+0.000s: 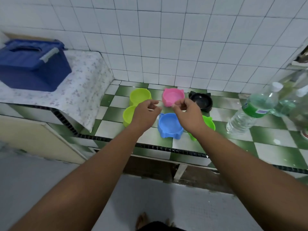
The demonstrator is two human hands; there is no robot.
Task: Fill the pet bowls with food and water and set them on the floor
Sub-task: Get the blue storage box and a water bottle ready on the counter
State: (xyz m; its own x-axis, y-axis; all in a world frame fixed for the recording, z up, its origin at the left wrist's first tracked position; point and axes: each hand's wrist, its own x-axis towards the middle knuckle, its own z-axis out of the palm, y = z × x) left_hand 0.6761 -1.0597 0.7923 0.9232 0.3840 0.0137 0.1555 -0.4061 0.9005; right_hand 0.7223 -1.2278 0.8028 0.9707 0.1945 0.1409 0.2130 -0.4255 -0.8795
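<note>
Empty hands [146,112] above upright bowls [170,125]

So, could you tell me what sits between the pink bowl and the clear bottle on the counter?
The black bowl sits between the pink bowl and the bottle; past it the tiled counter is bare, as the head view shows.

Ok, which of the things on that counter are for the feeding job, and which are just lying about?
For the job:
- lime double bowl
- pink bowl
- black bowl
- blue bowl
- green bowl, partly hidden by the right hand
- water bottle

Lying about:
- blue lidded box on the flowered cloth
- blurred bottles at far right
</note>
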